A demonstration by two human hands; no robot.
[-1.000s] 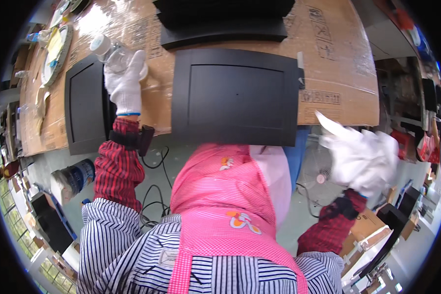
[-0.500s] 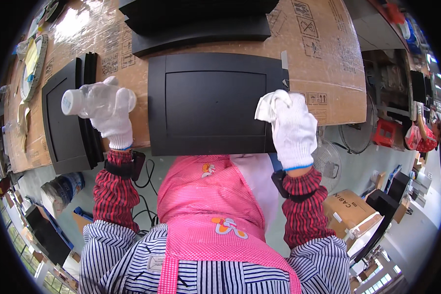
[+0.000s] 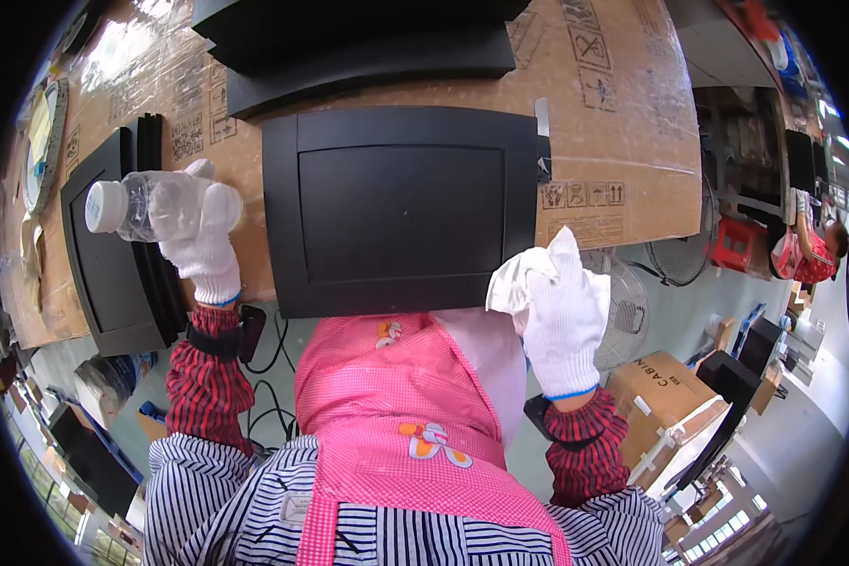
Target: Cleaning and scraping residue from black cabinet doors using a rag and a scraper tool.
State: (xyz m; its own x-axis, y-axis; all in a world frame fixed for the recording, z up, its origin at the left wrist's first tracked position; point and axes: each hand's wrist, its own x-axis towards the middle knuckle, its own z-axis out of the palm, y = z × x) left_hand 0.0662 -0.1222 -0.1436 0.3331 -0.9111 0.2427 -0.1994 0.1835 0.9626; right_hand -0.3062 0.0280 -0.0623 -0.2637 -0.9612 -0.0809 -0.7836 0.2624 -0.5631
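In its white knit glove, my left hand [image 3: 198,226] is wrapped round a clear plastic bottle [image 3: 139,205] with a white cap, held sideways with the cap to the left. My right hand [image 3: 566,321], gloved the same way, grips a white cloth [image 3: 516,281] at the near right corner of a black framed panel [image 3: 401,212]. That panel lies flat in front of me, its recessed middle facing up and its near edge by my pink apron. Whether the cloth touches the panel I cannot tell.
Cardboard [image 3: 622,123] covers the table. A stack of black panels [image 3: 368,66] lies at the far side, and several more black panels [image 3: 113,255] stand at the left. A fan [image 3: 627,311] and a cardboard box [image 3: 665,406] are on the right. A red stool [image 3: 731,243] stands farther off.
My right hand has moved toward me with the cloth, down the panel's right side. The left hand and bottle have shifted slightly left. My view has also shifted a little.
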